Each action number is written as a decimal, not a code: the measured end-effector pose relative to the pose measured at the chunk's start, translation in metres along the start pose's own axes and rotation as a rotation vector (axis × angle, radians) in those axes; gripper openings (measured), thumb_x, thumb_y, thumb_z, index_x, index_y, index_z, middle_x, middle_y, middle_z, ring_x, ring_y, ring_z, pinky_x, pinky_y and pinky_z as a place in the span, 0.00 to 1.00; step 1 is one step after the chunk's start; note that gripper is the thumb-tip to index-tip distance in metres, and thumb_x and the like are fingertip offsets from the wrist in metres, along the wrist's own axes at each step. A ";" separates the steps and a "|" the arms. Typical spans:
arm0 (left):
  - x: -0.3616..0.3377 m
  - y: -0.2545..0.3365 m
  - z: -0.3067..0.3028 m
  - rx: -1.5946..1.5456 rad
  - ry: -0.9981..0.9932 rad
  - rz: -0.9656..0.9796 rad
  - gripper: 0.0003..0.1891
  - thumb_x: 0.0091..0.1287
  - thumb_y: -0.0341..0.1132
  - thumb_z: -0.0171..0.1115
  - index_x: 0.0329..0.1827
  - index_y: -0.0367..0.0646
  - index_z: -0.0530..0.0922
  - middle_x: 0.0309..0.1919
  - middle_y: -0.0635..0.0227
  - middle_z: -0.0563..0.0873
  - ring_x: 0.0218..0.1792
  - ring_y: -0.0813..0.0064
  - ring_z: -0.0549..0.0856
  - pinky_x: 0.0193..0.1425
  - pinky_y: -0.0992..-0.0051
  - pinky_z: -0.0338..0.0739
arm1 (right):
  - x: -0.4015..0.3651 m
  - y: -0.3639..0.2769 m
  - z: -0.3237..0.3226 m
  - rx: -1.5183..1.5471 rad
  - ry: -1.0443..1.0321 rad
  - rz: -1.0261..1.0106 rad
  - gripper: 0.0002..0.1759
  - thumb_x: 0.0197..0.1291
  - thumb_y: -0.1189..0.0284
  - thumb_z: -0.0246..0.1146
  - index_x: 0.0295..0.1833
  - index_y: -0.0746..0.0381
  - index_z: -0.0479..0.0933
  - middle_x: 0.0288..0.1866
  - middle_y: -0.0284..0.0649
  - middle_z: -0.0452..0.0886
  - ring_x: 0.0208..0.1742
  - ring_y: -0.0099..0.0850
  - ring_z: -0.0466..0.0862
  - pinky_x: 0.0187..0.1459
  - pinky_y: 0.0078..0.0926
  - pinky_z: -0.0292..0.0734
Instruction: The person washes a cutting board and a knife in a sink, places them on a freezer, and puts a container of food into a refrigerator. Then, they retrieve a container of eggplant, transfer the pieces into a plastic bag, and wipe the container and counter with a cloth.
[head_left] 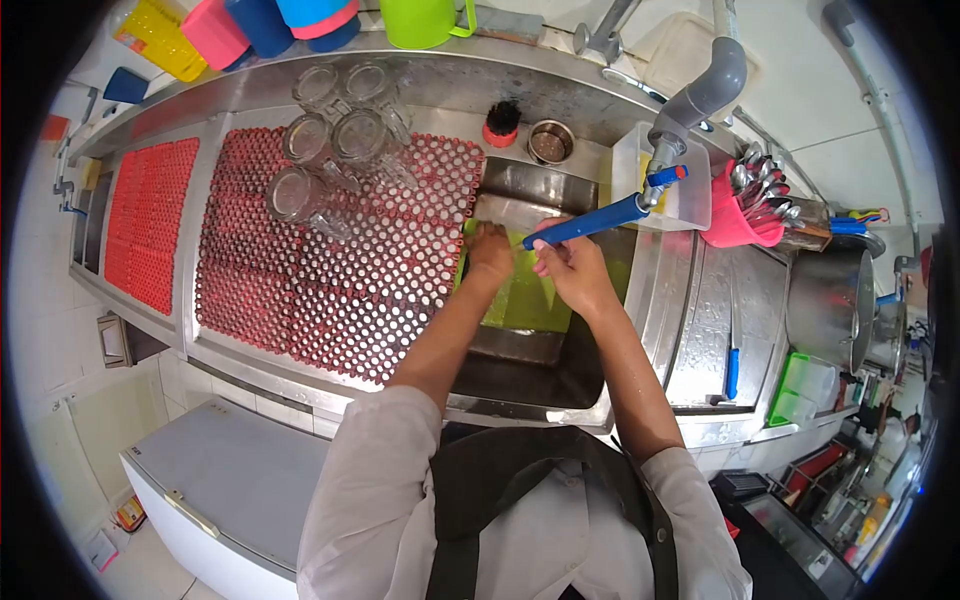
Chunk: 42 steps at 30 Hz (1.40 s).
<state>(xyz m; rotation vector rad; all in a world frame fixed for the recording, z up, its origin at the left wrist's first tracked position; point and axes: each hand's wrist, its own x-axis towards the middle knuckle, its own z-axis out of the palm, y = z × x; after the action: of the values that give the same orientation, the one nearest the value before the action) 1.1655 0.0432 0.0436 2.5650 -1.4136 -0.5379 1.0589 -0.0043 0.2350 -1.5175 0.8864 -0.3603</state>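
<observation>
Green board (530, 305) is lying in the sink (580, 372). Left hand (490, 250) is meeting its left side; grip cannot be confirmed. Right hand (572, 272) is gripping the blue hose (605, 216) near its lower end.

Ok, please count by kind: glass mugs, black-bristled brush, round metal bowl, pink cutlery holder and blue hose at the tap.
Glass mugs: 5
Black-bristled brush: 1
Round metal bowl: 1
Pink cutlery holder: 1
Blue hose: 1
Total: 9
</observation>
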 end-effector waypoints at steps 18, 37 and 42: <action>-0.075 0.006 -0.015 -0.811 -0.378 -0.004 0.18 0.52 0.29 0.59 0.48 0.39 0.76 0.41 0.53 0.81 0.44 0.60 0.81 0.49 0.68 0.73 | -0.023 -0.018 -0.076 -0.419 0.161 -0.376 0.14 0.52 0.76 0.56 0.47 0.66 0.71 0.38 0.52 0.77 0.37 0.45 0.79 0.41 0.34 0.73; -0.053 0.018 -0.015 -1.105 -0.029 -0.102 0.17 0.49 0.21 0.53 0.44 0.35 0.74 0.34 0.56 0.82 0.38 0.68 0.82 0.42 0.74 0.74 | 0.059 -0.041 -0.167 -0.616 0.381 -0.272 0.22 0.44 0.70 0.60 0.47 0.69 0.69 0.43 0.53 0.76 0.45 0.48 0.77 0.49 0.35 0.70; -0.093 0.020 -0.042 -1.060 0.021 -0.105 0.18 0.49 0.19 0.46 0.44 0.33 0.73 0.34 0.56 0.82 0.39 0.71 0.81 0.44 0.75 0.72 | -0.044 -0.009 -0.120 0.198 0.337 -0.141 0.19 0.46 0.80 0.57 0.48 0.66 0.68 0.46 0.38 0.70 0.48 0.26 0.72 0.49 0.23 0.67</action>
<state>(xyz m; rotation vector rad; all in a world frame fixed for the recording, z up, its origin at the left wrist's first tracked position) 1.1211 0.1097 0.1101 1.7507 -0.6595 -0.9420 0.9502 -0.0585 0.2766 -1.3597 0.9750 -0.8021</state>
